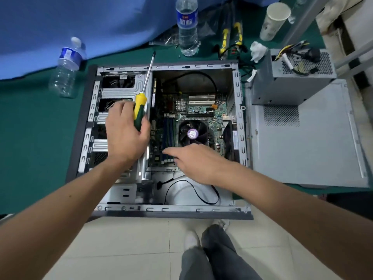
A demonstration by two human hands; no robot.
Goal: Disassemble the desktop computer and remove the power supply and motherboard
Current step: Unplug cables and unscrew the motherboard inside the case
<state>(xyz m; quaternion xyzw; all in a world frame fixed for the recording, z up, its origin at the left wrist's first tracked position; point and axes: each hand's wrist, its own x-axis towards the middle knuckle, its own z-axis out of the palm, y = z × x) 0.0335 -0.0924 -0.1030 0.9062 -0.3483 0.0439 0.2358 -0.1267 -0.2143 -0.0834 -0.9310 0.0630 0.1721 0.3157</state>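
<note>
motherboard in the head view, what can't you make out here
Green motherboard in the head view:
- Lower edge: covered by the right hand.
- Mounting screws: too small to find.
- Left hand, gripping the yellow-and-green screwdriver, hides the silver drive bays beneath.

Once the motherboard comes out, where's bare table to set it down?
Widest free patch: green table left of the case, below the empty bottle. The side panel in front of the power supply is also bare. Crowded behind the case: full bottle, pliers, cables, tissue, cup.
</note>
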